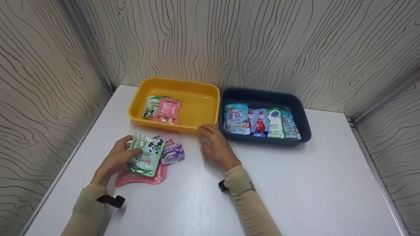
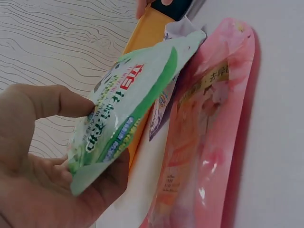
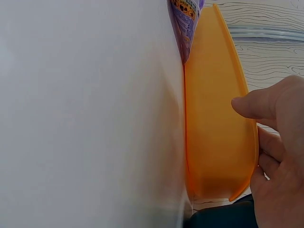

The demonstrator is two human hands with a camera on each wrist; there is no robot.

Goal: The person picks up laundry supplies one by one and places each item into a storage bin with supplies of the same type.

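My left hand (image 1: 119, 155) pinches a green-and-white pouch with pandas (image 1: 146, 155) between thumb and fingers. In the left wrist view this pouch (image 2: 126, 102) is tilted above a larger pink pouch (image 2: 209, 142), which lies on the table. Beside it, against the front of the yellow bin, leans a purple-and-white pouch (image 1: 173, 149). My right hand (image 1: 218, 147) holds the front rim of the yellow bin (image 1: 200, 86) near its right corner. The right wrist view shows the thumb outside the bin wall (image 3: 213, 118) and the fingers over the rim.
Inside the yellow bin lie another panda pouch (image 1: 150, 113) and a pink pouch (image 1: 168, 111). A dark blue bin (image 1: 262, 92) adjoins it on the right, holding several pouches, among them a light blue one (image 1: 237, 119). Wood-patterned walls (image 1: 197, 42) enclose the white table (image 1: 311, 183).
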